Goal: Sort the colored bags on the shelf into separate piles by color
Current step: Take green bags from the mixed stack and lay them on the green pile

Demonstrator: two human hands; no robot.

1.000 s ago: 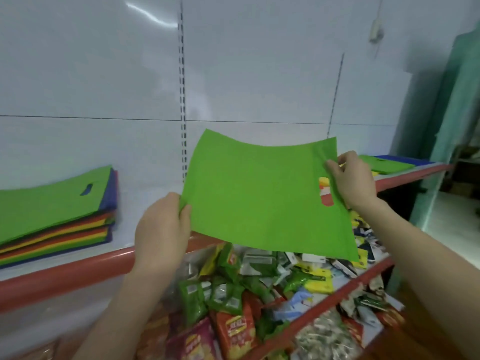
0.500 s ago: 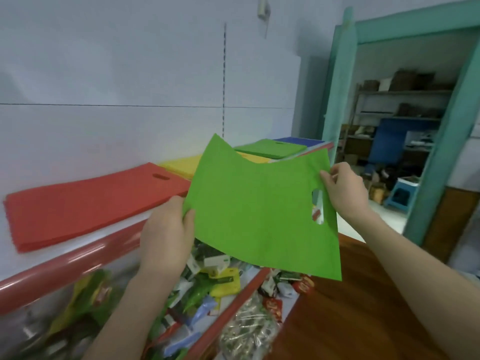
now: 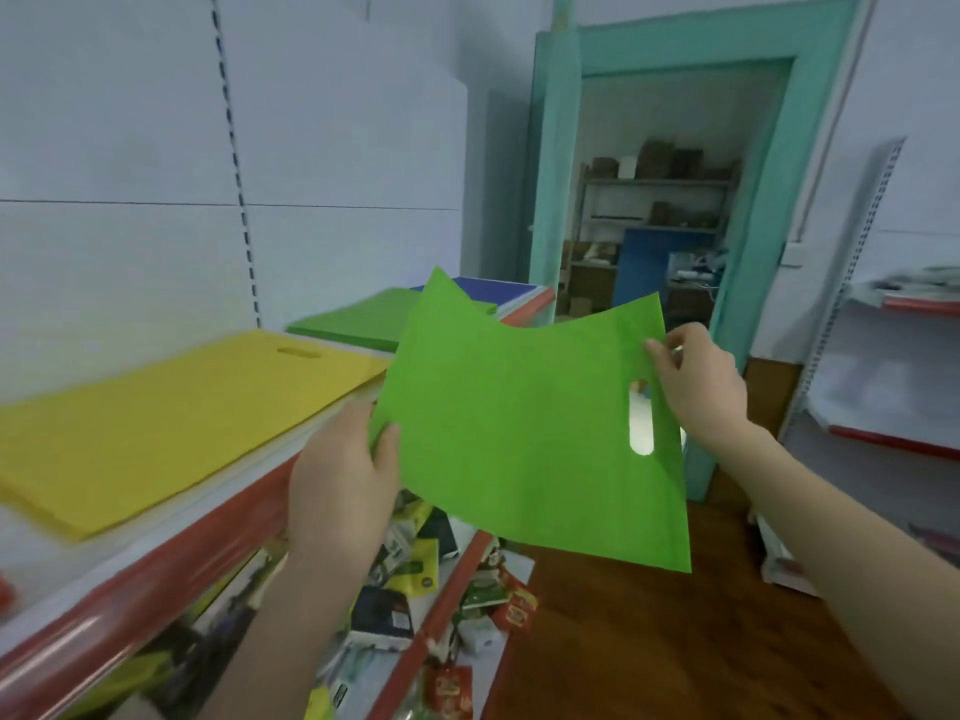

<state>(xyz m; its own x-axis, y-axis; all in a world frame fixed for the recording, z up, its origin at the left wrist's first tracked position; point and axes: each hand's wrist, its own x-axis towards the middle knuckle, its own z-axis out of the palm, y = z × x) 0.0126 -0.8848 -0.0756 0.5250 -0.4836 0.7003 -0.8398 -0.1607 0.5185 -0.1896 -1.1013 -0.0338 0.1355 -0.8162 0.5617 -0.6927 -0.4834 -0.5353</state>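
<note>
Now I see one flat bright green fabric bag [image 3: 519, 433] held up in the air in front of me, between both hands. It is a thin sheet-like bag with one long oval handle hole [image 3: 640, 418] near its right edge, and its top edge sags in the middle. My left hand [image 3: 337, 491] pinches the left edge, thumb on the front side and the other fingers behind. My right hand [image 3: 696, 387] pinches the upper right corner, just above the handle hole.

On the white shelf with the red front rim [image 3: 156, 579] I count three piles: one yellow pile of flat bags [image 3: 156, 407] nearest to me, one green pile [image 3: 358, 319] behind it, and one dark blue pile [image 3: 488, 291] at the far end. How many bags are in each pile I cannot tell.

The held bag hangs just beside the shelf's front rim, and I cannot tell if it touches it. Its upper left corner covers part of the green and blue piles in my view. Below it is a lower shelf of mixed snack packets [image 3: 405, 589]. To the right lies brown wooden floor [image 3: 623, 641], a teal door frame [image 3: 550, 200], and another white shelf unit [image 3: 883, 381] well apart.
</note>
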